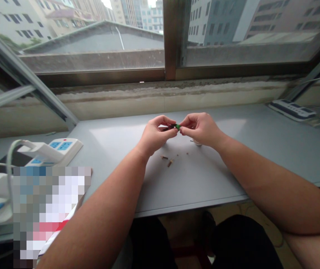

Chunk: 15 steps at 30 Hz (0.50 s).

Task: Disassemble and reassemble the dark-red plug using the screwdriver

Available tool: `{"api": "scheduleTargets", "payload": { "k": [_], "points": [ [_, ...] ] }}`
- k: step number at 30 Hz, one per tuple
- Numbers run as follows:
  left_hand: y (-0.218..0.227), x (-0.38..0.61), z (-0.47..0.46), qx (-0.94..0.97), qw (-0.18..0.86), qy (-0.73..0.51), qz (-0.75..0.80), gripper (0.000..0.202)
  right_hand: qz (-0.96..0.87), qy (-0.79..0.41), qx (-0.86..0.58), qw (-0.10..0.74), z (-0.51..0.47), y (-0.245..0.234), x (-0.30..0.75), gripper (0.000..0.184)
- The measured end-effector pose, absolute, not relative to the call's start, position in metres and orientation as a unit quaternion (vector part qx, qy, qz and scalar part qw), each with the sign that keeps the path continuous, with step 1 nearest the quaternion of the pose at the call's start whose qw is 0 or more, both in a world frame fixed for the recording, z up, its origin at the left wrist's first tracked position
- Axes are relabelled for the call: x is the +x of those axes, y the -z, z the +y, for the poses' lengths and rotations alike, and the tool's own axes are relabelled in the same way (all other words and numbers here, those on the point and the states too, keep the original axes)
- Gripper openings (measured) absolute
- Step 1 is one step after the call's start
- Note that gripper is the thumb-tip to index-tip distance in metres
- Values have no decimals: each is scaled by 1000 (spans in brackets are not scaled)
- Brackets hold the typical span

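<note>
My left hand [158,134] and my right hand [200,129] meet above the grey desk [204,179], fingertips pinching a small dark-and-green part [175,127] between them. What it is cannot be made out at this size. Just below the hands, several small brown pieces lie apart on the desktop, among them a short brown cylinder [170,163] and a brown stub [164,157]. Partly hidden under my right hand is a small whitish round object [196,142].
A white power strip with blue sockets [64,147] and white plugs and cables sit at the desk's left end. Another power strip [292,110] lies at the far right. A window frame [171,37] runs along the back, and a pixelated patch covers the lower left.
</note>
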<state>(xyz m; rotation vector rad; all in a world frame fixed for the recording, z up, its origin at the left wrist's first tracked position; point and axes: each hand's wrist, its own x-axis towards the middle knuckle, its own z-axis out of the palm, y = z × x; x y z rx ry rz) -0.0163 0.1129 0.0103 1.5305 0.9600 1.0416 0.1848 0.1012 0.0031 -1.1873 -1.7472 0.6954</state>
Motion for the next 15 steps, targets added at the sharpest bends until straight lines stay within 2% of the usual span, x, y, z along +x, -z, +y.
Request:
{"api": "scheduleTargets", "payload": {
  "k": [15],
  "points": [
    [-6,-15,117,630,524,-443,363,34,-711,-286,-467,441,101,-3,183,13]
  ]
}}
